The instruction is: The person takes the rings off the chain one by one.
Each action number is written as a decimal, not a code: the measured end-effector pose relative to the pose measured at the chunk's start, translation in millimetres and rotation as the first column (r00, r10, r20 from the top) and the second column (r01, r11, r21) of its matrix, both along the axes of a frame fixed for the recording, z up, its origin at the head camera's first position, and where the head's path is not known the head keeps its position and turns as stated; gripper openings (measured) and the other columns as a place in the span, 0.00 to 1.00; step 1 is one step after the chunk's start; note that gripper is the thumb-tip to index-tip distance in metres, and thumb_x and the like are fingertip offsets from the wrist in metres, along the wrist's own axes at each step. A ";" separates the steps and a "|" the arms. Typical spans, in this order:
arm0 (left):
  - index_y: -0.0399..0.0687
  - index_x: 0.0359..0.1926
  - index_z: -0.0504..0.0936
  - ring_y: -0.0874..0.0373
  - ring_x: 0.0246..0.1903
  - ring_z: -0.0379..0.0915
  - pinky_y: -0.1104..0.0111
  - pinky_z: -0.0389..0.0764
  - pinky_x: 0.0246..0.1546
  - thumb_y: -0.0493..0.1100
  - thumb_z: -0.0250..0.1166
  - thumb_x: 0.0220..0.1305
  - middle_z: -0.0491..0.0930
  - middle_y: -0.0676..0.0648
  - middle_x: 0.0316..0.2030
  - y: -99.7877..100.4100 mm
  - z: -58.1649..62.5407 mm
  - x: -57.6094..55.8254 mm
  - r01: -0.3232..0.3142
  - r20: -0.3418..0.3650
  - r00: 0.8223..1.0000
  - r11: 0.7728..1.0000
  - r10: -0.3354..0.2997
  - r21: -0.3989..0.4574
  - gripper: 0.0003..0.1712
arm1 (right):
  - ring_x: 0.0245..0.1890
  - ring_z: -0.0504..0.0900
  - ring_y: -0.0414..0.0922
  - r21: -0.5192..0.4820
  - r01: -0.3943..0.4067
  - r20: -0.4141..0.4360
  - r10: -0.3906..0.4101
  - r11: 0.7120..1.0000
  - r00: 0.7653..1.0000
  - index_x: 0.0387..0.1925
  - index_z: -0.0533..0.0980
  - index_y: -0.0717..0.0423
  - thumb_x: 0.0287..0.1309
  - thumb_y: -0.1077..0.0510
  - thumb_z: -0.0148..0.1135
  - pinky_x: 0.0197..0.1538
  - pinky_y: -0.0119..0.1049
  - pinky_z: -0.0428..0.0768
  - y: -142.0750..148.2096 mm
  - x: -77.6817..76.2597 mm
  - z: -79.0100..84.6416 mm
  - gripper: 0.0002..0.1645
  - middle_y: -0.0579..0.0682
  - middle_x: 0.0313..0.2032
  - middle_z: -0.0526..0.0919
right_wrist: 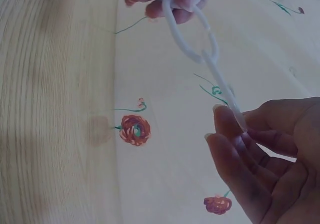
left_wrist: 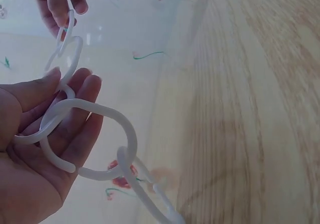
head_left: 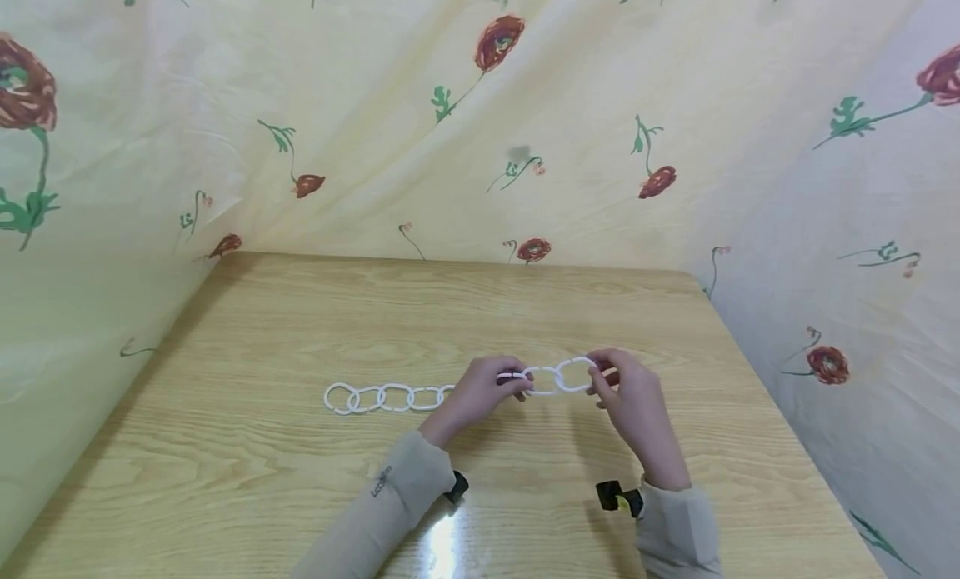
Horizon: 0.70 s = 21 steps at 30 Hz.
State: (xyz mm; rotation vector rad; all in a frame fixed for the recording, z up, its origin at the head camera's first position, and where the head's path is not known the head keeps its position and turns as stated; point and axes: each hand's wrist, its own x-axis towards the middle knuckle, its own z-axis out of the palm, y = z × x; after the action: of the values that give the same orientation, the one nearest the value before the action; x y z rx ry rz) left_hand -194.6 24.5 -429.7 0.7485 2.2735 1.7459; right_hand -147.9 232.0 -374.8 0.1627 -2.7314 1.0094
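Note:
A chain of white plastic rings (head_left: 395, 386) runs from left to right through both hands, its links hooked through one another. My left hand (head_left: 480, 389) pinches a middle link between thumb and fingers, and part of the chain lies across its palm in the left wrist view. The end link (right_wrist: 227, 92) is pinched by the thumb and fingertips of my right hand (head_left: 632, 400). Between the hands the links (head_left: 540, 381) stretch out in a short row. Small split gaps show in some links, as on the large ring (left_wrist: 112, 109) beside the left palm.
The wooden table (head_left: 247, 471) spreads under the hands and the left part of the chain. A cream cloth with red flowers (head_left: 420, 146) hangs behind and along both sides of it. Black camera mounts (head_left: 618, 497) sit at the wrists.

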 end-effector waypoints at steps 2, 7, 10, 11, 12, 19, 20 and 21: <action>0.33 0.39 0.82 0.53 0.32 0.84 0.57 0.86 0.42 0.36 0.64 0.64 0.86 0.39 0.36 -2.3 2.3 1.0 -0.021 -0.004 1.000 1.000 0.021 0.009 0.08 | 0.29 0.86 0.51 -0.025 0.010 -0.011 -0.011 1.000 1.000 0.48 0.76 0.68 0.64 0.68 0.56 0.25 0.25 0.83 -2.5 0.1 -1.1 0.12 0.64 0.38 0.82; 0.35 0.38 0.83 0.57 0.31 0.84 0.56 0.86 0.41 0.38 0.64 0.64 0.86 0.40 0.36 -6.3 5.0 1.8 -0.051 -0.034 0.998 0.998 0.052 0.023 0.08 | 0.28 0.85 0.50 -0.070 0.048 -0.035 -0.051 0.996 0.998 0.47 0.77 0.69 0.63 0.69 0.57 0.23 0.25 0.83 -8.9 -0.2 -1.0 0.12 0.64 0.37 0.81; 0.35 0.39 0.83 0.59 0.30 0.83 0.55 0.86 0.39 0.38 0.64 0.64 0.86 0.41 0.35 -8.2 5.7 2.0 -0.063 -0.052 0.997 0.998 0.064 0.017 0.08 | 0.27 0.85 0.45 -0.126 0.072 0.002 -0.073 0.989 0.997 0.49 0.76 0.68 0.64 0.68 0.56 0.24 0.26 0.83 -12.4 -0.7 -0.9 0.12 0.64 0.39 0.80; 0.35 0.39 0.83 0.59 0.29 0.83 0.55 0.86 0.38 0.38 0.64 0.63 0.86 0.41 0.35 -8.8 5.9 2.2 -0.069 -0.057 0.996 0.998 0.069 0.014 0.08 | 0.27 0.84 0.43 -0.152 0.080 0.024 -0.077 0.985 0.997 0.50 0.75 0.68 0.65 0.68 0.55 0.24 0.26 0.84 -13.3 -0.6 -0.7 0.13 0.63 0.39 0.80; 0.34 0.39 0.83 0.60 0.29 0.83 0.56 0.86 0.37 0.38 0.64 0.63 0.86 0.41 0.34 -9.3 6.1 2.1 -0.075 -0.068 0.995 0.997 0.076 0.009 0.09 | 0.27 0.84 0.40 -0.181 0.086 0.050 -0.078 0.980 0.996 0.51 0.75 0.68 0.66 0.67 0.54 0.25 0.27 0.84 -14.1 -0.6 -0.5 0.14 0.63 0.41 0.79; 0.36 0.38 0.83 0.64 0.28 0.81 0.75 0.84 0.32 0.38 0.64 0.63 0.86 0.43 0.33 -13.8 5.8 2.4 -0.116 -0.108 0.988 0.993 0.114 -0.016 0.08 | 0.28 0.82 0.29 -0.383 0.115 0.205 -0.037 0.917 0.978 0.56 0.73 0.65 0.69 0.63 0.53 0.31 0.30 0.87 -15.8 -1.3 -0.7 0.17 0.58 0.43 0.77; 0.35 0.39 0.83 0.63 0.28 0.81 0.76 0.83 0.32 0.38 0.64 0.63 0.86 0.43 0.33 -14.5 6.0 2.4 -0.120 -0.106 0.987 0.993 0.117 -0.015 0.08 | 0.28 0.82 0.29 -0.404 0.115 0.219 -0.026 0.908 0.975 0.57 0.73 0.65 0.69 0.62 0.53 0.32 0.30 0.87 -15.8 -1.2 -0.9 0.18 0.56 0.42 0.77; 0.34 0.39 0.83 0.63 0.28 0.81 0.76 0.83 0.32 0.38 0.64 0.63 0.86 0.42 0.33 -15.1 6.4 2.5 -0.124 -0.103 0.987 0.992 0.122 -0.014 0.09 | 0.29 0.82 0.28 -0.424 0.114 0.229 -0.015 0.898 0.973 0.58 0.72 0.65 0.69 0.62 0.54 0.32 0.31 0.87 -15.8 -1.3 -1.3 0.18 0.55 0.42 0.77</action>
State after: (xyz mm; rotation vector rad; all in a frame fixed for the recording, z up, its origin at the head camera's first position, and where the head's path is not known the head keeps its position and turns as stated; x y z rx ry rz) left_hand -192.1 9.4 -423.3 0.7235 2.4488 1.7726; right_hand -149.2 216.2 -376.1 -0.1253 -2.5858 1.6735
